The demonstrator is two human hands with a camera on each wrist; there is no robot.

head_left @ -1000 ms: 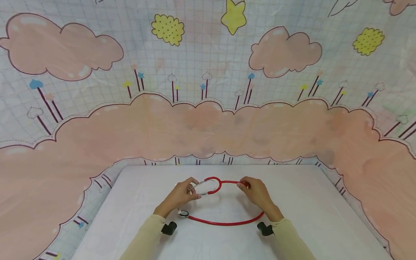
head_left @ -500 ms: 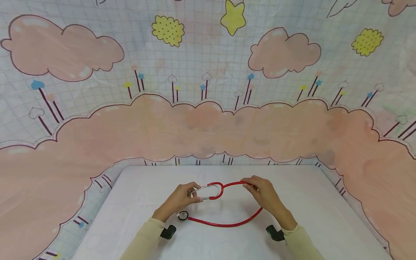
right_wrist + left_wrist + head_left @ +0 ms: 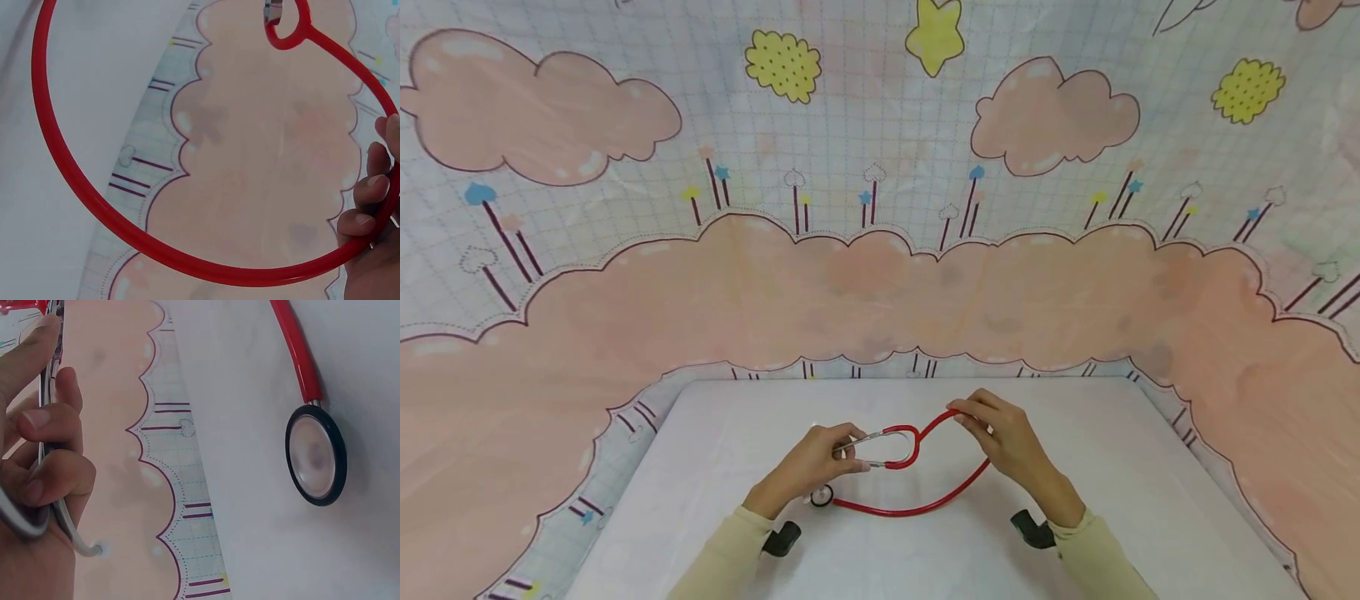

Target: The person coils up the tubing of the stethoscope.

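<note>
A stethoscope with red tubing [image 3: 901, 513] is held up between both hands. My left hand [image 3: 815, 458] grips its metal ear tubes [image 3: 42, 406], fingers curled round them in the left wrist view. With thumb and fingers, my right hand [image 3: 1003, 433] pinches the red tube just past the Y-joint; the right wrist view shows the tube running through the curled fingers [image 3: 369, 187]. From there the tubing loops down and back leftward to the round, dark-rimmed chest piece [image 3: 315, 456], which hangs low near the left wrist.
A white table [image 3: 1112, 467] lies under the hands. Behind it stands a cloth backdrop [image 3: 880, 300] printed with clouds and stars. Dark wrist-worn devices [image 3: 782, 539] sit below each wrist.
My right hand has moved slightly right and up, lifting the tube so it slopes upward from the Y-joint. The left hand has dipped a little. The chest piece has turned its face more toward the head camera.
</note>
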